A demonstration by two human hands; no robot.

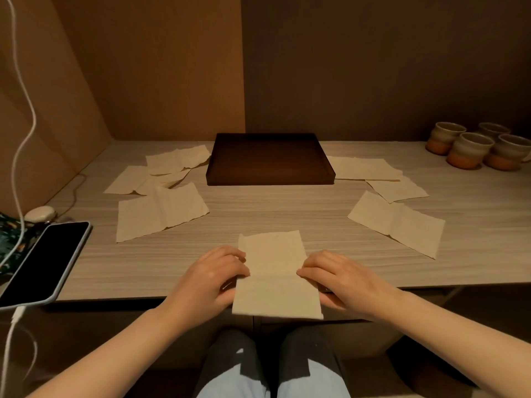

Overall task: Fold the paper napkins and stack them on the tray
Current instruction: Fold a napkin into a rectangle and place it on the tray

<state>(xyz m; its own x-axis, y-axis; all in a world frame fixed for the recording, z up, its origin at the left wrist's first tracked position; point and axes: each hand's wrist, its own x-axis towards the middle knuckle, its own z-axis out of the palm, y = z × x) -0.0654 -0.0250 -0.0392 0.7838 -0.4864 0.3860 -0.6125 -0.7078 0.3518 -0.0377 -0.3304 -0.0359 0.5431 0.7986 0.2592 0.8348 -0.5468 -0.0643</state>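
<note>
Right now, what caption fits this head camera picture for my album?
Both hands, left hand and right hand, hold a napkin before an empty tray.

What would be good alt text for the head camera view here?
A person's left hand and right hand grip the side edges of a paper napkin at the near table edge. Beyond it sits an empty dark tray, with unfolded napkins either side, four mugs far right and a phone left.

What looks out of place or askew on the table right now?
Nothing is spilled or damaged. The beige paper napkins left of the dark wooden tray lie crumpled and overlapping, and the napkin held by both hands overhangs the table's front edge.
</note>
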